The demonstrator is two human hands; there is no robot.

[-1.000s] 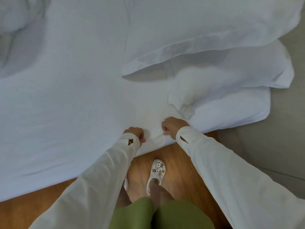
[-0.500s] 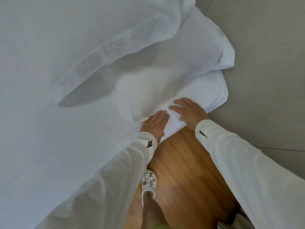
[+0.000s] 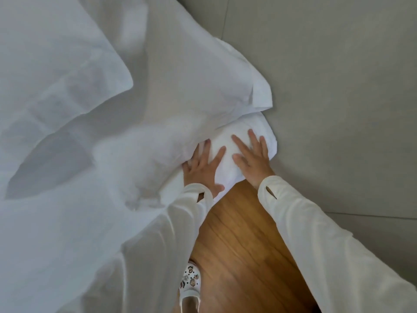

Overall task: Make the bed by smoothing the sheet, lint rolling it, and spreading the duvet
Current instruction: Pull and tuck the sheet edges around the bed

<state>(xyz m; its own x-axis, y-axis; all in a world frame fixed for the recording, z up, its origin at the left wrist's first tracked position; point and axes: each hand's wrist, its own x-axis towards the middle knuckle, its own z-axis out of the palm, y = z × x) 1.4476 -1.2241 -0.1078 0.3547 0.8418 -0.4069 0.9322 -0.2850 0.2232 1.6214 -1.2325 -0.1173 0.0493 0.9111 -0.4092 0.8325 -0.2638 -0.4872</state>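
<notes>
Both hands have gone from pinching the sheet (image 3: 67, 222) edge to lying flat, fingers spread — left hand (image 3: 203, 164) and right hand (image 3: 251, 155) pressing the bed's corner by the grey wall (image 3: 338, 86) — smoothing likely under way, duvet not identifiable.

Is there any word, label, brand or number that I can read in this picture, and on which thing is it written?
None can be read.
The white shoe carries small picture charms, with no letters that show.
The sheet, the pillows and the sleeves bear no print or tag.
</notes>
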